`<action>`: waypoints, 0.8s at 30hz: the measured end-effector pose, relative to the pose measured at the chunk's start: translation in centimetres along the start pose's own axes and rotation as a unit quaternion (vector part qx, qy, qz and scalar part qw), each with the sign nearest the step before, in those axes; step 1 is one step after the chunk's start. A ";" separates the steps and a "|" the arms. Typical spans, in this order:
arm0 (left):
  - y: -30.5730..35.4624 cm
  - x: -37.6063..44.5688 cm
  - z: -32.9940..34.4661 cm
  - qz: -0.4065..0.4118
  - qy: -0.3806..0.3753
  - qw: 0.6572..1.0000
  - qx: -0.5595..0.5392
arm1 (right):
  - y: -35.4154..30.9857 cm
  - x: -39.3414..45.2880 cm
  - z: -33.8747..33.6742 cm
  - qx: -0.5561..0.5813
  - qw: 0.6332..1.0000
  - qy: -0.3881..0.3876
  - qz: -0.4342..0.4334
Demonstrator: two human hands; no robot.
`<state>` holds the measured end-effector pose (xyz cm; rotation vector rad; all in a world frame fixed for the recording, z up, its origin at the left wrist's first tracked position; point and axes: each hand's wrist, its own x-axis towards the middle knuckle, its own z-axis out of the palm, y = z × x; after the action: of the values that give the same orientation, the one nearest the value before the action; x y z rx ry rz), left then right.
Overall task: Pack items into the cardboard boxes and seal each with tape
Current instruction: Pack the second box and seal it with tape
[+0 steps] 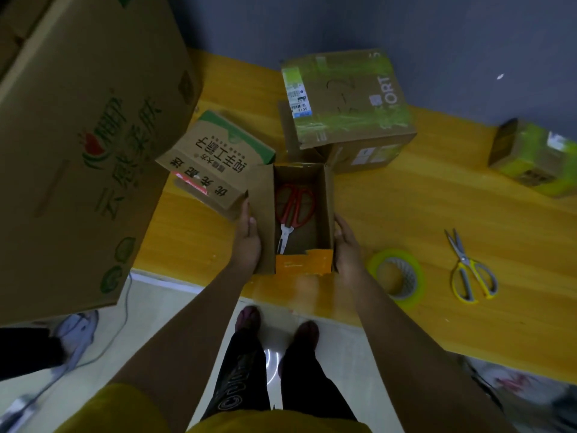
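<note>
A small open cardboard box (324, 207) stands at the near edge of the yellow table (406, 207). Red-handled scissors (292, 210) lie inside it, blades pointing toward me. My left hand (248, 235) lies flat against the box's left flap with straight fingers. On the other side, my right hand (345, 242) presses the box's right wall, fingers extended. A roll of green tape (396, 276) lies on the table just right of my right forearm. Yellow-and-grey scissors (470, 270) rest further right.
A printed box (215, 160) lies tilted to the left of the small box. A larger box sealed with green tape (346, 101) stands behind it, another taped box (537, 157) at far right. A big carton (84, 135) looms at left. My feet stand on a pale floor.
</note>
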<state>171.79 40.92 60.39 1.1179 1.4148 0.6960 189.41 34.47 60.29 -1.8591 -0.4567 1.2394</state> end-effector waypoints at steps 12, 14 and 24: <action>8.8 0.2 -0.7 0.229 0.126 0.794 0.549 | -8.9 -0.5 -0.4 -0.432 0.781 0.112 -0.437; 10.5 1.6 0.4 0.258 0.062 0.805 0.531 | -10.7 0.8 1.1 -0.468 0.758 0.057 -0.451; 12.0 6.8 3.0 0.292 -0.098 0.681 0.665 | -10.3 5.5 2.5 -0.498 0.734 0.016 -0.461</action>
<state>178.23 50.95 67.89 2.7724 1.2619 -0.2439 191.08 45.36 64.89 -1.9214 -2.0326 0.1918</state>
